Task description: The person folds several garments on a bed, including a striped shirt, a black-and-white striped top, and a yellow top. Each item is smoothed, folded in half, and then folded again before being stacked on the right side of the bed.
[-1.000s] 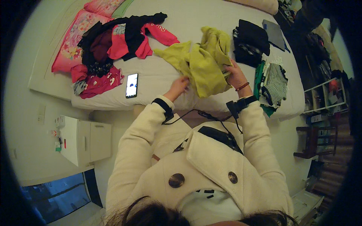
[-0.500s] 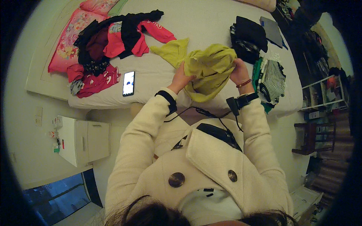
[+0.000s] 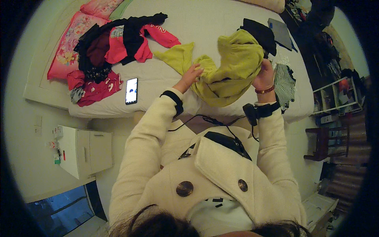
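Where the yellow-green garment [image 3: 233, 67] was: bunched, right of the phone [image 3: 131, 91].
Left hand [image 3: 189, 77]: at its phone-side edge; couldn't tell the grip.
Right hand [image 3: 264, 78]: pinched its side farthest from the phone.

Matt, soft cloth garment [image 3: 237, 55]; glossy, smooth phone screen [image 3: 131, 91]; fuzzy coat sleeves [image 3: 136, 154].

Lit phone [image 3: 131, 91], floral pillow [image 3: 71, 43], white nightstand [image 3: 94, 148]

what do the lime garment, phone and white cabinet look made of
Lime garment: soft matte fabric, perhaps knit, as it falls in rounded folds. Phone: probably glossy glass front, given its flat lit face. White cabinet: smooth flat fronts suggest laminated or painted board; which is unclear.
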`<act>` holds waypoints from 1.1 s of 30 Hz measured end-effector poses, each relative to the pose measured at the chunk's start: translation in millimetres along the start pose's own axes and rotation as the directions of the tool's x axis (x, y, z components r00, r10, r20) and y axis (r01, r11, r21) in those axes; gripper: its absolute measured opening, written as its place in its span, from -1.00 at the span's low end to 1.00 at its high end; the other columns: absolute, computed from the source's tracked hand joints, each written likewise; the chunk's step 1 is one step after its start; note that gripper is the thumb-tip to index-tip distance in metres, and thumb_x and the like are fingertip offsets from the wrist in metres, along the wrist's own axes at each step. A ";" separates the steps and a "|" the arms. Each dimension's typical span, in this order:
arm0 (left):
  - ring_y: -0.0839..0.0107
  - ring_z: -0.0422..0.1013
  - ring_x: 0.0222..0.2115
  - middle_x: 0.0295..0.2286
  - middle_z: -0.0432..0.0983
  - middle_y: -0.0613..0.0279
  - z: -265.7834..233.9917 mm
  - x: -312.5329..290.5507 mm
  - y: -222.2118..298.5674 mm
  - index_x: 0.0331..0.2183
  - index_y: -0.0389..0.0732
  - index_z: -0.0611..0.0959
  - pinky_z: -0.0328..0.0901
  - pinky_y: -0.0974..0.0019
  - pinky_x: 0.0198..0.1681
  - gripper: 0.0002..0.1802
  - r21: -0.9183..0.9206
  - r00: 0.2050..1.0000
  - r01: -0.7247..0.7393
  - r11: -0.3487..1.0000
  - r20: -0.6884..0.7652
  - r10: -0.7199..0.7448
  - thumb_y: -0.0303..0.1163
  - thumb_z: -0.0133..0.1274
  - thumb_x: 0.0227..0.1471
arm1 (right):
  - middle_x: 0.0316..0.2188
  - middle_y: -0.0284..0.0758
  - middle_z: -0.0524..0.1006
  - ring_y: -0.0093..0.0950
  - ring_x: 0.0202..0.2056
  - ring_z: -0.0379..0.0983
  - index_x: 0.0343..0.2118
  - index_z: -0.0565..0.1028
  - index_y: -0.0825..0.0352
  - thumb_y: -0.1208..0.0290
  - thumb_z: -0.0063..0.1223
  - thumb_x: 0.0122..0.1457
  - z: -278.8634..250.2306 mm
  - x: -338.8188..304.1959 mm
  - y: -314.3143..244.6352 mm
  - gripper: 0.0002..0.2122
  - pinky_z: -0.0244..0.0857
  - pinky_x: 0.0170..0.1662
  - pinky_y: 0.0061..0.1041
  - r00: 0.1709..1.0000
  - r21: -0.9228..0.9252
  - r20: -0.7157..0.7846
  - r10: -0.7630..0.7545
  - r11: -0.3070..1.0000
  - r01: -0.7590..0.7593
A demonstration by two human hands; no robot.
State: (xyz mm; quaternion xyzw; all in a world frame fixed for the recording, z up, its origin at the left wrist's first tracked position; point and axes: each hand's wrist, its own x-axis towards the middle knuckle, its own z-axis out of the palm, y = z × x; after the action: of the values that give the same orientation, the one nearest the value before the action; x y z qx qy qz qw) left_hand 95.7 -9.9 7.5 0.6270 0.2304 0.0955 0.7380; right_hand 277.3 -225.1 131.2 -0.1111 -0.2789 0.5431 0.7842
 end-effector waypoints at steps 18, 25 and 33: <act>0.43 0.40 -0.51 -0.51 0.49 0.23 31.3 -2.6 -6.6 -0.35 -0.17 0.54 0.29 0.38 -0.38 -0.61 0.499 0.994 -0.068 0.864 -0.045 0.104 -0.04 -0.08 0.00 | -0.15 -0.21 0.46 -0.33 -0.11 0.36 -0.18 0.42 0.45 0.29 -0.13 0.06 16.7 1.2 5.4 -0.65 0.17 0.02 -0.34 0.994 0.030 0.082 0.079 0.996 -0.081; 0.38 0.40 -0.20 -0.20 0.46 0.16 50.1 -16.7 41.7 -0.10 -0.23 0.46 0.27 0.33 -0.16 -0.55 -0.026 0.937 -0.058 0.998 0.344 0.063 -0.12 -0.14 0.06 | -0.15 -0.16 0.44 -0.30 -0.10 0.35 -0.18 0.41 0.47 0.27 -0.24 0.11 63.0 11.7 -7.1 -0.64 0.15 0.03 -0.31 0.959 -0.028 0.284 -0.006 0.999 0.015; 0.41 0.38 -0.21 -0.22 0.43 0.21 -9.4 -5.3 89.0 -0.14 -0.26 0.43 0.27 0.34 -0.11 -0.63 -0.306 0.922 -0.070 0.949 0.342 0.179 -0.28 -0.07 0.02 | -0.08 -0.24 0.40 -0.34 -0.03 0.30 -0.09 0.35 0.42 0.30 -0.16 0.08 -13.8 -10.6 -67.3 -0.63 0.13 0.07 -0.35 0.961 -0.182 -0.185 -0.205 0.968 0.171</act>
State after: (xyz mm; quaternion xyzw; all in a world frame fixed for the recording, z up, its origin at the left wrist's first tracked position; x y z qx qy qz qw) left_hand 99.9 13.6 94.0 0.5331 0.0319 0.0568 0.8436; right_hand 335.5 -258.9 148.7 -0.2032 -0.2508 0.4269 0.8447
